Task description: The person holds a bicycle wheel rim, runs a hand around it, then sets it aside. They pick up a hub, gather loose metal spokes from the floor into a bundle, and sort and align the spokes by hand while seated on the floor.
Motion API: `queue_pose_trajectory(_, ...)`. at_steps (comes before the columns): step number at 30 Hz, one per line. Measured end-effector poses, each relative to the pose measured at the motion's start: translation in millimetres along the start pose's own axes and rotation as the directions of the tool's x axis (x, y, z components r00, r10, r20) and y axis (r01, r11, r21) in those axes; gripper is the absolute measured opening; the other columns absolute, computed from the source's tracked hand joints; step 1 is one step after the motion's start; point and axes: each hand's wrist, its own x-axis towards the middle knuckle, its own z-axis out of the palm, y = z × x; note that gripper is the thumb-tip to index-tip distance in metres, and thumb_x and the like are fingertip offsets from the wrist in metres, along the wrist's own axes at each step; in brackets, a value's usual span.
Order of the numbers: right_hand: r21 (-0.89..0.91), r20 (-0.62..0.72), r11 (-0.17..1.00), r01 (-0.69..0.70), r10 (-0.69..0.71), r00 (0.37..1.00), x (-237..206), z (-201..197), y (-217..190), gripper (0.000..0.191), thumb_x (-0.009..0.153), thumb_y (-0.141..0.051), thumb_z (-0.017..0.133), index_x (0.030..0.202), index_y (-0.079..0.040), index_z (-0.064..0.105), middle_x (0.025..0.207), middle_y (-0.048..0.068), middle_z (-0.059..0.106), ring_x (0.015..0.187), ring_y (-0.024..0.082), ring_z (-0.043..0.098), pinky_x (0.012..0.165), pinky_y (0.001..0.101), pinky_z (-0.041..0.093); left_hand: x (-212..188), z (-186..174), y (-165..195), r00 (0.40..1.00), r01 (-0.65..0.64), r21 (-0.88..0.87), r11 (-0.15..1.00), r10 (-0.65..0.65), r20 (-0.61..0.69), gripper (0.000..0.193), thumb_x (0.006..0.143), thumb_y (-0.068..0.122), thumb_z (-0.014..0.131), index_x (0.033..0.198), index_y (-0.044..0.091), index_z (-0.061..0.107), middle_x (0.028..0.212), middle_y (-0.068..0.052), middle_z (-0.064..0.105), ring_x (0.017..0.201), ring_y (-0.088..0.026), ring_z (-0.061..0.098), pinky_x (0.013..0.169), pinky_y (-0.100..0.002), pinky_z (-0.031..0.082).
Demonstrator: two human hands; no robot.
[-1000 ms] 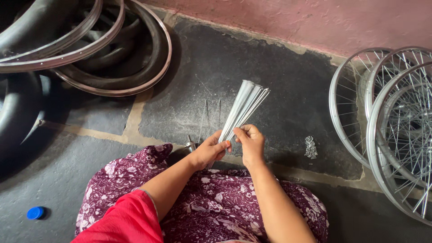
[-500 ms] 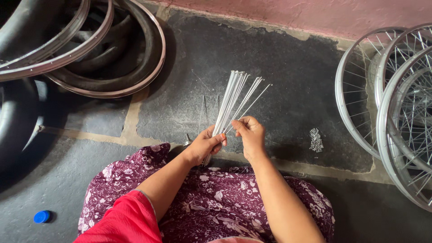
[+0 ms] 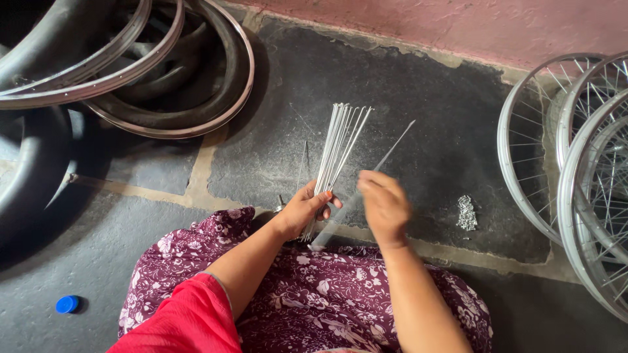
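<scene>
Figure: head view down onto a dark stone floor [image 3: 418, 117], with a pink wall [image 3: 471, 26] along its far edge. Upper left, a stack of bare metal rims [image 3: 163, 98] lies flat among black rubber tyres [image 3: 33, 176]. At the right edge, several spoked wheels [image 3: 575, 176] stand or lean together, partly cut off by the frame. The seated person's lap, covered in maroon floral cloth [image 3: 314, 301], fills the lower centre, and a red sleeve [image 3: 190, 320] covers the left upper arm.

The left hand [image 3: 304, 210] is closed around the near end of a bundle of thin silver spokes [image 3: 337, 147]. The bundle's long axis runs away from the body toward the wall, tilted slightly right, and its far ends fan apart. The right hand [image 3: 386, 206], just beside the left and blurred, is curled around a single spoke [image 3: 386, 153] drawn out to the right of the bundle. This spoke lies at a stronger rightward slant, its far tip well clear of the fan; the exact finger grip cannot be told through the blur. Both hands meet the spokes at their near ends, so the metal extends forward from the hands.

Smaller items: a little heap of shiny metal nipples [image 3: 466, 213] on the floor to the right of the right hand, near the wheels; a blue bottle cap [image 3: 67, 304] at lower left, well apart from everything else
</scene>
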Motion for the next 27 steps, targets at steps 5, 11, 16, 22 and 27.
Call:
queue_pose_trajectory(5,-0.081,0.271,0.990,-0.118,0.136,0.953,-4,16,11,0.015,0.088,0.005,0.071,0.101,-0.001,0.074,0.110,0.011,0.074,0.098,0.025,0.075,0.082,0.0326,0.063,1,4,2,0.999,0.026,-0.057,0.998,-0.024,0.032,0.030,0.107,0.017,0.049,0.135,0.007,0.046,0.099,-0.010,0.071,0.083,-0.015,0.070,0.075,-0.030,0.059)
queue_pose_trajectory(11,-0.066,0.242,0.986,-0.155,0.167,0.956,-17,20,18,0.019,0.092,0.005,0.069,0.110,-0.001,0.074,0.115,0.013,0.073,0.103,0.026,0.074,0.086,0.0334,0.062,-2,11,-3,0.999,-0.005,-0.025,1.000,0.006,0.041,0.029,0.106,0.014,0.054,0.133,0.007,0.046,0.090,-0.006,0.066,0.069,-0.010,0.060,0.061,-0.024,0.050)
queue_pose_trajectory(16,0.087,0.027,0.898,-0.431,0.430,0.902,-16,15,38,0.022,0.095,0.001,0.066,0.117,-0.001,0.071,0.118,0.011,0.072,0.097,0.017,0.073,0.085,0.0290,0.061,-2,10,-5,0.999,-0.035,0.084,0.996,0.033,0.022,0.028,0.105,0.012,0.057,0.130,0.006,0.049,0.087,-0.003,0.064,0.061,-0.006,0.049,0.053,-0.022,0.040)
queue_pose_trajectory(22,0.544,-0.057,0.603,-0.583,0.720,0.692,-16,0,61,0.020,0.099,-0.003,0.070,0.119,-0.001,0.069,0.096,0.002,0.069,0.079,0.006,0.061,0.071,0.0225,0.052,2,12,-11,0.994,-0.024,0.178,0.984,0.005,0.106,0.029,0.101,0.010,0.059,0.129,0.008,0.053,0.087,-0.002,0.066,0.058,-0.005,0.044,0.051,-0.021,0.039)
queue_pose_trajectory(27,0.645,-0.150,0.535,-0.546,0.788,0.597,-17,-12,69,0.010,0.098,-0.007,0.073,0.106,-0.003,0.069,0.082,0.000,0.066,0.070,0.007,0.059,0.064,0.0220,0.048,1,17,-18,0.994,-0.014,0.334,0.943,-0.022,0.105,0.022,0.102,0.008,0.061,0.122,0.004,0.055,0.092,-0.003,0.070,0.062,-0.005,0.047,0.055,-0.022,0.043)
